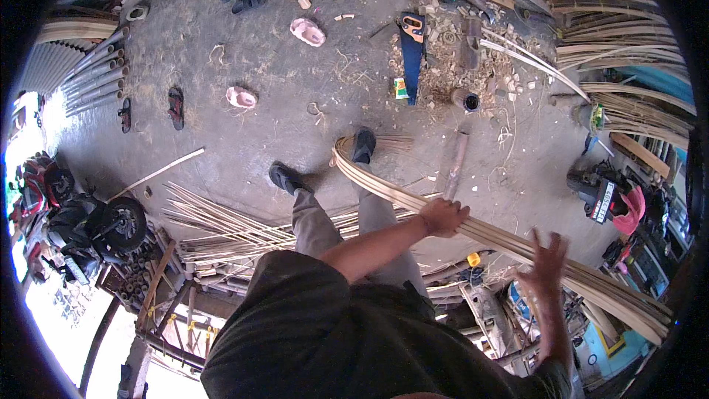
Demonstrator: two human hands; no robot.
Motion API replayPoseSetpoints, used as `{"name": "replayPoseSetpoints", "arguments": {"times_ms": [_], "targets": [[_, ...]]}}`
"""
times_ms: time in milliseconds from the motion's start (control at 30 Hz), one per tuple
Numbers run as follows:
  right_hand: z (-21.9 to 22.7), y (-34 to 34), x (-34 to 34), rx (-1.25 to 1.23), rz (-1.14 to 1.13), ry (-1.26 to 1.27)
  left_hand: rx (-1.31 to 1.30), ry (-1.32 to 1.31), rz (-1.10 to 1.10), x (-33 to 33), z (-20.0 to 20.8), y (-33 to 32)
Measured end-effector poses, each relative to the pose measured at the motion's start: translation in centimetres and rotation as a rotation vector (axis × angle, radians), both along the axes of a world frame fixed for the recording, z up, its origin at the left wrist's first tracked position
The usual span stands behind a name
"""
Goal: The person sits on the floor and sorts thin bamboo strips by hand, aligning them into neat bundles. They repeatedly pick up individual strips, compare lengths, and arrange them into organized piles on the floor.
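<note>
A long bundle of pale bamboo strips (502, 238) runs slantwise from the floor by my feet up past my right side. Its lower end bends in a curve next to my right shoe (363, 145). My left hand (443, 218) is closed round the bundle at about its middle. Farther along it, my right hand (544, 266) has its fingers spread at the bundle's edge; whether it touches the strips I cannot tell. More loose bamboo strips (229, 225) lie crossed on the floor beside and behind my legs.
A handsaw (411, 59) lies among wood shavings (443, 33) ahead, near a bamboo tube (458, 166). Sandals and pink clogs (307, 32) are scattered on the floor. Motorcycles (111, 225) stand at left, and stacked bamboo strips (613, 22) fill the far right.
</note>
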State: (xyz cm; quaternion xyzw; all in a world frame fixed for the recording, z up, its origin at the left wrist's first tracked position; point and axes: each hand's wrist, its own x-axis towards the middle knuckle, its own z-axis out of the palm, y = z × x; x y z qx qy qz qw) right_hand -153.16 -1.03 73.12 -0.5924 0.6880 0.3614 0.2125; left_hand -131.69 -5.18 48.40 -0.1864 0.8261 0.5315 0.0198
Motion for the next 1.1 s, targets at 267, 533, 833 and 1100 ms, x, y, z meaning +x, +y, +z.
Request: {"name": "replayPoseSetpoints", "arguments": {"times_ms": [267,533,833,1100], "targets": [[-10.4,0.0,5.8,0.217,-0.001,-0.158,-0.328,0.035,0.142,18.5,-6.3,-1.6],[-34.0,-4.4,23.0,-0.292,0.165,-0.514,-0.423,-0.106,0.319,38.9,-18.2,-8.1],[-37.9,-1.5,38.2,-0.347,0.136,-0.625,-0.266,-0.332,0.122,53.3,-18.7,-8.2],[-31.6,-2.3,50.7,-0.541,0.296,-0.470,-0.147,0.005,0.161,25.9,4.5,-5.7]]}}
